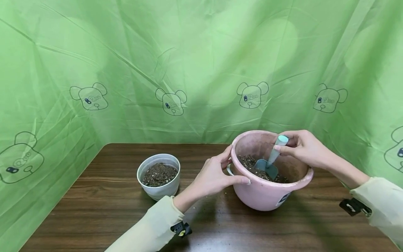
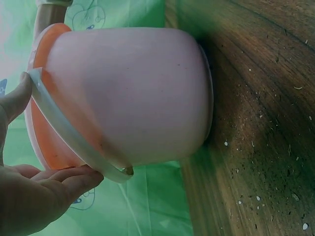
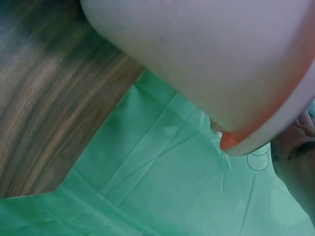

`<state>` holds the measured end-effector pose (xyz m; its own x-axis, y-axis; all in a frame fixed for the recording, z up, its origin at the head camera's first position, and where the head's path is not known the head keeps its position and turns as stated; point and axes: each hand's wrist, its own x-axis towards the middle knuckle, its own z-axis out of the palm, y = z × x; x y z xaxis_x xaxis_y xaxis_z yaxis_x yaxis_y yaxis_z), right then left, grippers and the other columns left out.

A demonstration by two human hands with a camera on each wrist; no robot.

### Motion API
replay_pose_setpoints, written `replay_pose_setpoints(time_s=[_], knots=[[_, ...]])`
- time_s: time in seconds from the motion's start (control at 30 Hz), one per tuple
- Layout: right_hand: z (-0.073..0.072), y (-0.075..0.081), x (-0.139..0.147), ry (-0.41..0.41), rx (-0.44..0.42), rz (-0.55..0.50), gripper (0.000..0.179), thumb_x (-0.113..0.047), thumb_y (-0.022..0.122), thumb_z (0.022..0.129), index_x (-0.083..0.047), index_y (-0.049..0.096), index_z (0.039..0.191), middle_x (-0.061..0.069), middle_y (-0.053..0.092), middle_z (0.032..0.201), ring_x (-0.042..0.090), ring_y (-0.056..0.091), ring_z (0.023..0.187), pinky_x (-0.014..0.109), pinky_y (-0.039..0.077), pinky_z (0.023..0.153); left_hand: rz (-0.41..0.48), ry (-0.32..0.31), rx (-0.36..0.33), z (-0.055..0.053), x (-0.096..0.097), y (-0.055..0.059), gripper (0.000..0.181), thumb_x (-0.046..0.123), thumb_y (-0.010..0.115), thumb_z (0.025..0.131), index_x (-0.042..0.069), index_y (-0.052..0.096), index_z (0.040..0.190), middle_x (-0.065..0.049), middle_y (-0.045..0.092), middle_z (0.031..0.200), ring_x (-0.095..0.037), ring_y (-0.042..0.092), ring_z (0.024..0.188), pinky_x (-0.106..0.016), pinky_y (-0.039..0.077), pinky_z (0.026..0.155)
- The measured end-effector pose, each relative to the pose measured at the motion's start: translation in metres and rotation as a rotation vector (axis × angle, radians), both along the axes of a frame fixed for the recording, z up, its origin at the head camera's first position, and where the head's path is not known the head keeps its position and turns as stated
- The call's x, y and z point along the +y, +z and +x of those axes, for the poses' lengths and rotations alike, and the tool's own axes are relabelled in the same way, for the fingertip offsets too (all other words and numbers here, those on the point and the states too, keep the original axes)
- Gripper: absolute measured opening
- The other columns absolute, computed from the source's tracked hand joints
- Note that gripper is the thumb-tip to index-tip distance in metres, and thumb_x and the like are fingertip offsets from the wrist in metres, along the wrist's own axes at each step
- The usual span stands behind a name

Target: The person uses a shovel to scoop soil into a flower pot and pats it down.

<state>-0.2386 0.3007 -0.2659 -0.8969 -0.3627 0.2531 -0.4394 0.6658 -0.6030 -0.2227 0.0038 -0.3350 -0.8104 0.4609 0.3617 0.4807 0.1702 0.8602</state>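
Observation:
A pink bucket (image 1: 256,196) with dark soil (image 1: 247,162) inside stands at the right of the table. My left hand (image 1: 214,176) holds its rim on the left side, thumb toward the front and fingers further back; in the left wrist view the fingers lie by the white bail handle (image 2: 64,125). Inside the bucket, my right hand (image 1: 306,148) pinches the pale handle of a small blue-green hand trowel (image 1: 267,168). The trowel leans, its blade down at the soil. In the right wrist view the bucket wall hides the blade and most of that hand.
Left of the bucket stands a white flowerpot (image 1: 163,191) holding dark soil (image 1: 160,174). Crumbs of soil and white specks (image 2: 239,202) are scattered on the wooden table (image 1: 104,203). A green curtain (image 1: 201,70) with bear-head outlines hangs behind and at both sides.

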Motion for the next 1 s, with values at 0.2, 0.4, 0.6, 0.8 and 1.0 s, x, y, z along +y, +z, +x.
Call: replay_pose_setpoints(time_s=[0.2, 0.4, 0.6, 0.8, 1.0], knots=[[0.007, 0.003, -0.001, -0.018, -0.065, -0.089, 0.023, -0.024, 0.066, 0.091, -0.004, 0.064, 0.102, 0.011, 0.071, 0.082, 0.021, 0.07, 0.076, 0.034, 0.057, 0.069, 0.02, -0.003, -0.019, 0.016, -0.004, 0.02, 0.096, 0.026, 0.087, 0.069, 0.031, 0.032, 0.148, 0.003, 0.045, 0.141, -0.015, 0.053, 0.117, -0.026, 0.045, 0.095], [0.018, 0.007, -0.002, -0.018, -0.14, -0.182, 0.027, -0.022, 0.065, 0.092, 0.002, 0.062, 0.104, 0.018, 0.07, 0.084, 0.026, 0.07, 0.078, 0.039, 0.057, 0.071, 0.017, -0.009, -0.009, 0.013, -0.003, 0.016, 0.097, 0.03, 0.087, 0.069, 0.034, 0.031, 0.147, 0.005, 0.045, 0.142, -0.015, 0.054, 0.116, -0.024, 0.045, 0.093], [0.025, 0.012, -0.009, -0.055, -0.185, -0.231, 0.033, -0.026, 0.064, 0.093, 0.004, 0.059, 0.107, 0.019, 0.07, 0.089, 0.029, 0.07, 0.081, 0.037, 0.056, 0.073, -0.011, 0.002, -0.006, -0.001, -0.001, 0.001, 0.099, 0.045, 0.086, 0.065, 0.043, 0.027, 0.146, 0.011, 0.043, 0.142, -0.011, 0.056, 0.112, -0.023, 0.048, 0.089], [0.028, 0.008, -0.012, -0.121, -0.188, -0.266, 0.041, -0.031, 0.061, 0.094, 0.004, 0.055, 0.116, 0.018, 0.071, 0.089, 0.028, 0.07, 0.08, 0.038, 0.056, 0.072, -0.022, -0.001, -0.003, -0.003, -0.002, -0.001, 0.101, 0.046, 0.085, 0.065, 0.04, 0.027, 0.147, 0.01, 0.043, 0.143, -0.011, 0.056, 0.112, -0.024, 0.048, 0.089], [0.03, 0.004, -0.011, -0.135, -0.211, -0.36, 0.041, -0.029, 0.06, 0.095, 0.006, 0.054, 0.115, 0.02, 0.07, 0.092, 0.035, 0.068, 0.084, 0.036, 0.055, 0.077, -0.019, -0.01, -0.008, -0.003, -0.001, -0.002, 0.102, 0.045, 0.085, 0.065, 0.035, 0.027, 0.149, 0.007, 0.043, 0.144, -0.011, 0.056, 0.112, -0.02, 0.047, 0.088]])
